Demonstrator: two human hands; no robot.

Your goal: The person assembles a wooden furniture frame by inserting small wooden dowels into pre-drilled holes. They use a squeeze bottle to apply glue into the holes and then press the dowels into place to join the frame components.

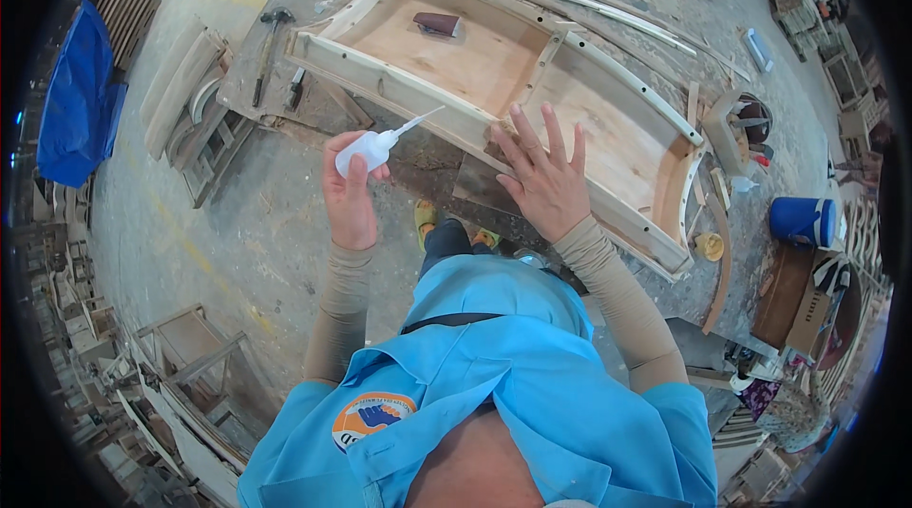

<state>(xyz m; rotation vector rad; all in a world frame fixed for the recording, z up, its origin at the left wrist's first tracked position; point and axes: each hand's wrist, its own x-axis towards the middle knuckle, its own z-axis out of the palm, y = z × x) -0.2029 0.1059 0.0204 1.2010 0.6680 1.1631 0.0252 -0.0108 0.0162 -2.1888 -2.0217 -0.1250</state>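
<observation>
In my left hand [353, 187] is a white squeeze bottle [366, 153], its long thin nozzle pointing up and right toward the near rail of a wooden frame. My fingers wrap round the bottle's body. My right hand [548, 175] is spread, palm down, over the near side of that wooden frame [408, 85]; whether it presses on the wood or hovers I cannot tell. The frame is shallow and long, with a plywood bottom, a crosspiece and curved ends. Dark holes dot its far rail. A rolled brown piece, perhaps sandpaper [437, 24], lies inside the left compartment.
A hammer [272, 42] and a dark-handled tool [295, 88] lie left of the frame. Thin wood strips [608, 9] run behind it. At the right are a yellow tub [709, 246], a blue bucket [803, 221] and a curved wood strip [726, 270]. Stacked wooden parts [195, 118] stand at left.
</observation>
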